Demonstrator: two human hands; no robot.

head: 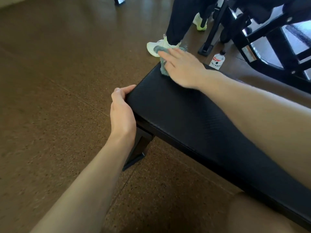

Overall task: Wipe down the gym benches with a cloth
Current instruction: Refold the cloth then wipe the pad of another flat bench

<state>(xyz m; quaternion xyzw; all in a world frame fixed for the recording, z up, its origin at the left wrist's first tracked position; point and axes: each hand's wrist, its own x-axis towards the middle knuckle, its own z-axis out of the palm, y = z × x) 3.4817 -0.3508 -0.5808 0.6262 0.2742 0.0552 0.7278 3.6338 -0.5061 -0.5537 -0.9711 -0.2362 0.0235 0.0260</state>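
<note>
Two bare hands work a black padded gym bench (176,115): the right hand (183,68), fingers flat, presses a crumpled grey-green cloth (163,70) onto the bench's far corner, while the left hand (122,111) curls round its near corner. Soft and limp, the cloth likely needs palm pressure.

floor (50,98): brown, speckled | machine frame (276,42): black, far right

Bench pad (185,115) was black leatherette, finely grained, slight sheen. Cloth (162,69) looked soft and fuzzy. Floor (50,81) was speckled rubbery stuff, kinda glossy.
</note>
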